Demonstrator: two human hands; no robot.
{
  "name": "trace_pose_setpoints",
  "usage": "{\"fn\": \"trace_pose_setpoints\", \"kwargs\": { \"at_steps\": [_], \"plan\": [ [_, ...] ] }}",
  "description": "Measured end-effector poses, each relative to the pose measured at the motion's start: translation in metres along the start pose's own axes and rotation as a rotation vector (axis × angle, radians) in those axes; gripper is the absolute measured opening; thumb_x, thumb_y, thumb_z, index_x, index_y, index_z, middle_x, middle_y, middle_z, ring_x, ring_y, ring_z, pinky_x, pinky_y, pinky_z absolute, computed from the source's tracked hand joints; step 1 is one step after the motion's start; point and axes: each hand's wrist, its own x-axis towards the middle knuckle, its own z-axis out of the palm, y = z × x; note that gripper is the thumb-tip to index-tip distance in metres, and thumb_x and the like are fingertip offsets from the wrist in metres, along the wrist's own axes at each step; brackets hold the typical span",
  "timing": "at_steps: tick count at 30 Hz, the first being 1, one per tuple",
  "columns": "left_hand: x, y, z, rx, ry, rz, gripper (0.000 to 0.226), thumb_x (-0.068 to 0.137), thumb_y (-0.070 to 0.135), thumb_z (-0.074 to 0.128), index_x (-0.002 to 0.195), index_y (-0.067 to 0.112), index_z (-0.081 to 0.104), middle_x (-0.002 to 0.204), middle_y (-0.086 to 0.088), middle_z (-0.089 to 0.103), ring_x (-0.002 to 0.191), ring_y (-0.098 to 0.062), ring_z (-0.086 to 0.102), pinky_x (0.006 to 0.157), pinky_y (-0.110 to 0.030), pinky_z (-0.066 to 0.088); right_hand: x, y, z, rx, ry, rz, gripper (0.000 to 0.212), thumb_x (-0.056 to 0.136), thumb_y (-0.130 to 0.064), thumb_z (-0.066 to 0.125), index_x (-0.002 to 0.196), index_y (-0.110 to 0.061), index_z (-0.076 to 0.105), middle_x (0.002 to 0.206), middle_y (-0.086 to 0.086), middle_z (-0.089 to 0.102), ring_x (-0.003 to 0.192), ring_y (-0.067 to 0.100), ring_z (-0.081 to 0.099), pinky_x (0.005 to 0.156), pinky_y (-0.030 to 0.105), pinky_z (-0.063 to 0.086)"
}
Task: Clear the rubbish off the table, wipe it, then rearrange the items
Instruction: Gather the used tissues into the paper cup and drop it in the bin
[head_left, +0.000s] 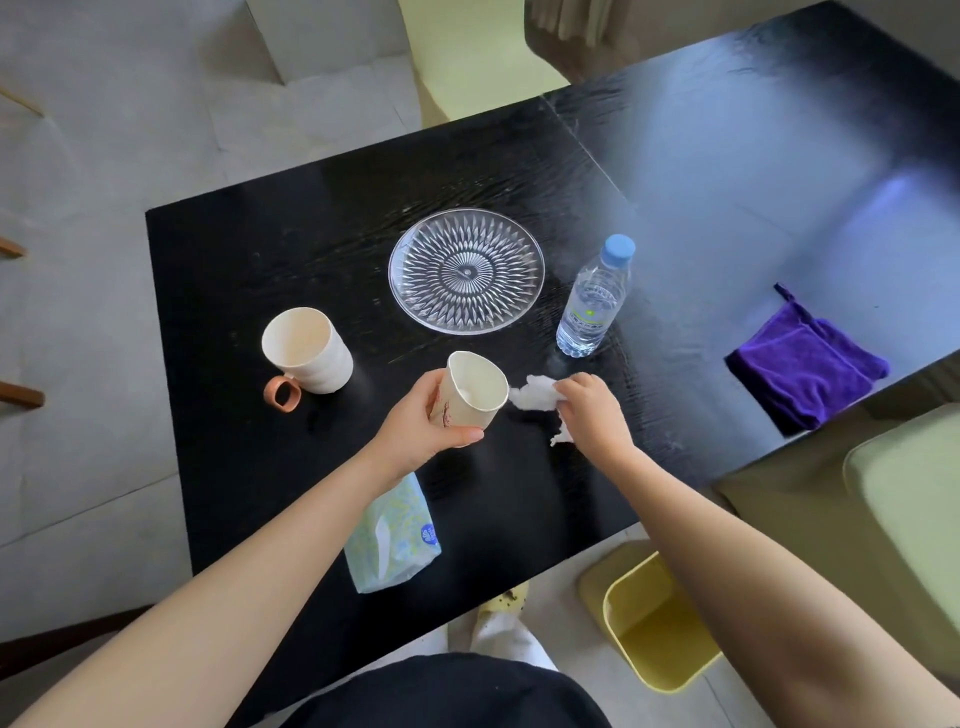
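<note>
My left hand (415, 421) grips a white paper cup (475, 392), tilted with its mouth toward the right, just above the black table (234, 260). My right hand (592, 410) pinches a crumpled white tissue (535, 393) right beside the cup's mouth; a scrap of the tissue shows below the hand. Behind them stand a clear cut-glass plate (466, 270) and a water bottle (595, 299) with a blue cap. A white mug (306, 351) with an orange handle sits at the left. A purple cloth (802, 366) lies at the table's right edge.
A soft pack of tissues (392, 538) lies on the table under my left forearm. A yellow bin (652, 621) stands on the floor by the table's near right corner. Pale green chairs (904, 519) stand at the right and at the far side.
</note>
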Motion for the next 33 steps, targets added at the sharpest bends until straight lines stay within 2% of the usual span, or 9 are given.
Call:
{"fn": "trace_pose_setpoints", "kwargs": {
  "at_steps": [5,9,13,16,18,23,29,31,33],
  "plan": [
    [0.006,0.001,0.009,0.008,-0.026,-0.003,0.068,0.056,0.021,0.082,0.114,0.038,0.050,0.121,0.007,0.060,0.117,-0.014,0.055,0.101,-0.039,0.046,-0.008,-0.018,-0.047,0.644,0.214,0.443,0.014,0.079,-0.012,0.057,0.078,0.001,0.063,0.068,0.004,0.059,0.064,0.013,0.049,0.062,0.021,0.039],
    [0.010,0.007,0.022,-0.016,-0.073,0.012,0.071,0.064,0.008,0.082,0.123,0.027,0.048,0.124,0.002,0.058,0.118,-0.017,0.054,0.099,-0.036,0.047,-0.016,-0.055,-0.086,0.954,0.205,0.287,0.009,0.076,-0.013,0.064,0.075,-0.021,0.069,0.069,-0.006,0.062,0.069,0.009,0.054,0.063,0.026,0.046],
    [0.014,0.017,0.034,-0.029,-0.122,0.056,0.067,0.066,0.008,0.081,0.123,0.025,0.050,0.121,0.001,0.060,0.111,-0.014,0.057,0.083,-0.025,0.052,-0.027,-0.082,-0.100,0.748,0.161,0.119,0.028,0.078,-0.011,0.063,0.064,-0.034,0.059,0.057,-0.025,0.058,0.057,-0.008,0.050,0.056,0.007,0.038],
    [0.014,0.023,0.037,-0.024,-0.112,0.082,0.062,0.065,0.009,0.081,0.117,0.029,0.054,0.114,0.003,0.063,0.100,-0.008,0.061,0.068,-0.015,0.052,-0.034,-0.080,-0.100,0.478,0.085,-0.025,0.009,0.085,-0.006,0.057,0.082,-0.007,0.066,0.084,-0.007,0.064,0.076,0.007,0.053,0.072,0.025,0.044],
    [0.013,0.024,0.037,-0.048,-0.116,0.082,0.060,0.065,0.008,0.081,0.115,0.030,0.056,0.112,0.004,0.064,0.099,-0.008,0.061,0.069,-0.018,0.053,-0.040,-0.074,-0.098,0.348,0.011,-0.132,0.021,0.091,-0.012,0.054,0.083,0.006,0.062,0.098,0.011,0.062,0.088,0.025,0.053,0.081,0.034,0.043],
    [0.011,0.023,0.046,-0.046,-0.117,0.106,0.060,0.066,0.008,0.081,0.114,0.033,0.055,0.111,0.005,0.063,0.099,-0.009,0.060,0.071,-0.018,0.054,-0.043,-0.065,-0.099,0.155,-0.069,-0.132,0.035,0.097,-0.027,0.049,0.088,-0.005,0.074,0.113,0.004,0.059,0.105,0.027,0.042,0.095,0.034,0.035],
    [0.012,0.029,0.053,-0.001,-0.153,0.131,0.060,0.062,0.018,0.083,0.105,0.049,0.055,0.113,0.007,0.064,0.105,-0.012,0.060,0.083,-0.029,0.055,-0.030,-0.062,-0.119,0.298,-0.300,-0.086,0.045,0.095,-0.024,0.048,0.054,-0.006,0.053,0.097,0.016,0.058,0.097,0.029,0.047,0.085,0.034,0.040],
    [0.011,0.028,0.052,-0.040,-0.145,0.115,0.060,0.062,0.016,0.083,0.104,0.049,0.055,0.116,0.006,0.063,0.108,-0.013,0.059,0.082,-0.026,0.055,-0.028,-0.050,-0.127,0.434,-0.187,-0.073,0.035,0.093,-0.029,0.050,0.071,-0.007,0.067,0.094,0.009,0.065,0.093,0.023,0.058,0.083,0.033,0.047],
    [0.011,0.027,0.051,-0.062,-0.140,0.107,0.061,0.064,0.011,0.082,0.105,0.047,0.056,0.118,0.007,0.062,0.110,-0.011,0.058,0.079,-0.019,0.052,-0.030,-0.033,-0.131,0.662,-0.045,0.073,0.021,0.092,-0.032,0.050,0.094,-0.030,0.070,0.105,-0.011,0.068,0.100,0.006,0.060,0.089,0.022,0.048]
  ]
}}
